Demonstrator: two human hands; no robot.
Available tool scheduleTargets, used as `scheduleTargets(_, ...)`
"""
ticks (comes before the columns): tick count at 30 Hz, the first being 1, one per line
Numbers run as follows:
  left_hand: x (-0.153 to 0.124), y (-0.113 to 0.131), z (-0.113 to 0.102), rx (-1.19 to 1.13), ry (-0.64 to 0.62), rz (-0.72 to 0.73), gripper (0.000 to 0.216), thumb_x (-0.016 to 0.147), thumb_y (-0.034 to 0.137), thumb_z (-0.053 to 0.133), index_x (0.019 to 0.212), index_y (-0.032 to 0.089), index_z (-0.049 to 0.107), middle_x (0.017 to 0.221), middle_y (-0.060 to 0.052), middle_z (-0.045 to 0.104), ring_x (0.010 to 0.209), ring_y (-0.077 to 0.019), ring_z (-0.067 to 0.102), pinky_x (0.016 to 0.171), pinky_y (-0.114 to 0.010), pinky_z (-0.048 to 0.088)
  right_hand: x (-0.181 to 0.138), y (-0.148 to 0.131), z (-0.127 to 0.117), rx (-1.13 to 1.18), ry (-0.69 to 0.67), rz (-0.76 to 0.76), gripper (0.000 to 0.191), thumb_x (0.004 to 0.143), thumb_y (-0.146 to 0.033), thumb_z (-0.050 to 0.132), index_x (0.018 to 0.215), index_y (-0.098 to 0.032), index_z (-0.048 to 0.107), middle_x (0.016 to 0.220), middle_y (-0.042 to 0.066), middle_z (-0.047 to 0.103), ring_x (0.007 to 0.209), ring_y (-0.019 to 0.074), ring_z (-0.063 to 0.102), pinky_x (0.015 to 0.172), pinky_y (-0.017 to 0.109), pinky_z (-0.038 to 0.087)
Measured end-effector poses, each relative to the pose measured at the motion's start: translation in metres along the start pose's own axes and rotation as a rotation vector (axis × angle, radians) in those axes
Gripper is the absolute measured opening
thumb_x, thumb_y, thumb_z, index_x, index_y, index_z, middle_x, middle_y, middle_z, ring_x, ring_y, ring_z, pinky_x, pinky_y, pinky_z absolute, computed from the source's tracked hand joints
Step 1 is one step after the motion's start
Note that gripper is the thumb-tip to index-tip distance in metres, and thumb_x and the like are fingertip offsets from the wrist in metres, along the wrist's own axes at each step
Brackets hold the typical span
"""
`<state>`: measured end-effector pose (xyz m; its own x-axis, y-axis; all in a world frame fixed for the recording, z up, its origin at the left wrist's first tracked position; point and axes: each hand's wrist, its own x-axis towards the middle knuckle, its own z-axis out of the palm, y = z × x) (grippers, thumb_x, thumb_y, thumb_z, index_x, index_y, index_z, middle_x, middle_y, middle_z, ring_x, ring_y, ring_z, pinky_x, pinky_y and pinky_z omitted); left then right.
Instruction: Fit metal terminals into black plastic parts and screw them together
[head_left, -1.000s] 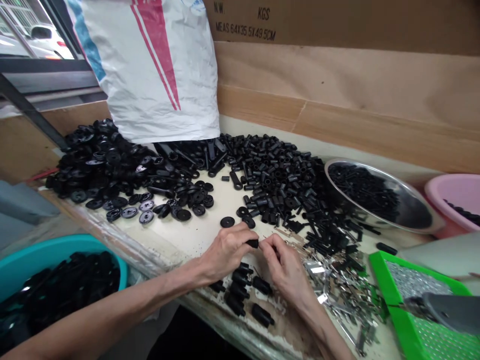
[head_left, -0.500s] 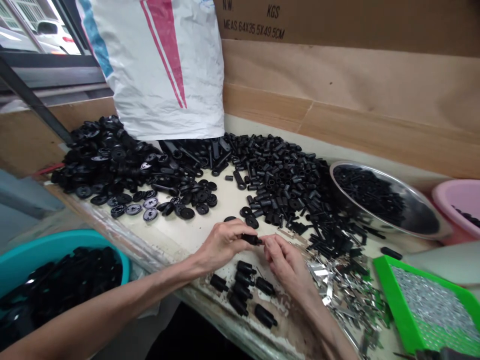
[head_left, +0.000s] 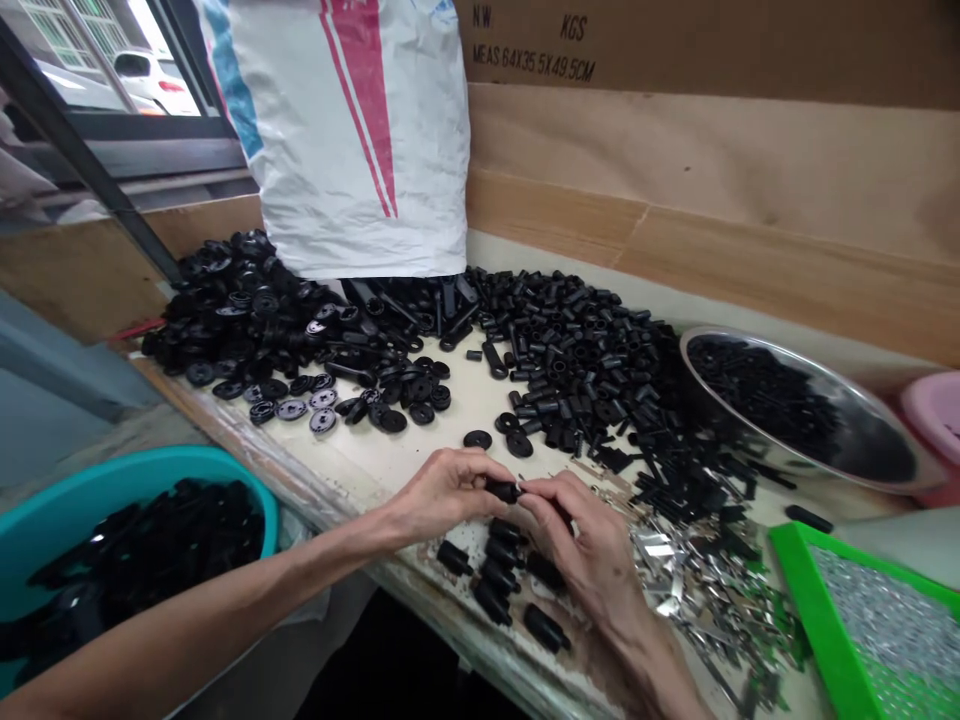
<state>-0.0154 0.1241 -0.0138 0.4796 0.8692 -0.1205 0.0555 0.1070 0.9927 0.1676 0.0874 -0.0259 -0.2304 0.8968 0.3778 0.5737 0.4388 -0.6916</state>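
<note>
My left hand [head_left: 442, 492] and right hand [head_left: 581, 545] pinched a black plastic part [head_left: 502, 490], which one slip could drop among the loose black cylinders [head_left: 496, 575].

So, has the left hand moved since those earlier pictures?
Yes, a little: measured against the loose black disc just beyond it, the left hand now sits further toward the person's left.

**Materials along the worktop: plastic, steel, paper.**
A matt black plastic part [head_left: 502, 490] and black plastic sleeves [head_left: 577, 370] were noted as smooth; a stainless steel bowl [head_left: 877, 455] was seen glossy, a woven plastic sack [head_left: 352, 140] creased, brown kraft paper [head_left: 675, 170] matt.
</note>
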Motion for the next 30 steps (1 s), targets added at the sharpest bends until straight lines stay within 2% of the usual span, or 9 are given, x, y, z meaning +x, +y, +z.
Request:
scheduleTargets(4,0.003,-0.001,0.001,-0.03,-0.148,-0.056,0.029,0.079,0.028,0.059,0.101,0.01,0.066,0.064,0.001,0.055,0.056,-0.0103,0.052,0.054,-0.023,0.043,-0.002,0.002,-0.003,-0.047,-0.008,-0.015,0.01,0.092,-0.018,0.05,0.089,-0.019,0.059,0.079,0.0,0.057,0.071,0.0127,0.055,0.065,0.024,0.04)
scheduleTargets(7,0.005,-0.004,0.002,-0.014,-0.188,-0.077,0.027,0.076,0.027,0.061,0.097,0.009,0.065,0.068,0.0,0.055,0.058,-0.0107,0.051,0.054,-0.023,0.042,-0.004,0.002,-0.002,-0.095,-0.048,0.009,0.011,0.093,-0.02,0.047,0.086,-0.019,0.055,0.077,0.0,0.055,0.068,0.0127,0.052,0.063,0.025,0.037)
scheduleTargets(13,0.003,-0.005,0.01,0.242,-0.009,0.064,0.014,0.076,0.019,0.063,0.09,0.015,0.065,0.061,0.006,0.044,0.056,-0.0074,0.039,0.051,-0.02,0.032,-0.005,0.0,0.002,-0.082,-0.002,0.157,0.019,0.093,-0.026,0.044,0.076,-0.02,0.048,0.069,-0.001,0.054,0.063,0.0134,0.05,0.061,0.025,0.035)
scheduleTargets(15,0.002,-0.004,0.014,0.335,0.044,0.117,0.011,0.077,0.015,0.062,0.088,0.017,0.064,0.063,0.006,0.045,0.058,-0.0074,0.039,0.053,-0.019,0.031,-0.005,0.0,0.003,-0.078,0.008,0.182,0.021,0.093,-0.027,0.044,0.074,-0.02,0.047,0.067,-0.002,0.054,0.061,0.0133,0.05,0.059,0.025,0.034)
scheduleTargets(19,0.002,-0.004,0.021,0.438,0.133,0.224,0.02,0.074,0.004,0.059,0.088,0.017,0.063,0.077,0.003,0.054,0.068,-0.0082,0.048,0.06,-0.019,0.036,-0.005,0.003,0.004,-0.062,0.02,0.23,0.025,0.093,-0.03,0.045,0.07,-0.02,0.046,0.063,-0.003,0.052,0.057,0.0124,0.048,0.056,0.024,0.033)
scheduleTargets(23,0.004,-0.005,0.022,0.521,0.184,0.259,0.019,0.071,0.003,0.061,0.085,0.016,0.064,0.076,0.002,0.054,0.067,-0.0087,0.049,0.06,-0.019,0.037,-0.006,0.006,0.006,-0.033,0.019,0.269,0.03,0.093,-0.035,0.044,0.068,-0.021,0.046,0.055,-0.005,0.046,0.05,0.011,0.043,0.051,0.023,0.031)
scheduleTargets(25,0.006,-0.004,0.019,0.549,0.149,0.248,0.018,0.073,0.006,0.061,0.088,0.016,0.066,0.077,0.002,0.055,0.068,-0.0095,0.05,0.061,-0.019,0.038,-0.006,0.006,0.006,-0.025,0.024,0.278,0.03,0.093,-0.037,0.043,0.068,-0.021,0.046,0.055,-0.005,0.045,0.051,0.0111,0.042,0.051,0.023,0.031)
scheduleTargets(30,0.006,-0.001,0.007,0.519,-0.031,0.189,0.025,0.082,0.014,0.055,0.102,0.019,0.068,0.084,0.0,0.06,0.071,-0.0107,0.055,0.064,-0.02,0.041,-0.005,0.003,0.005,-0.016,0.009,0.264,0.027,0.092,-0.035,0.045,0.069,-0.02,0.047,0.061,-0.004,0.05,0.056,0.0118,0.044,0.057,0.024,0.032)
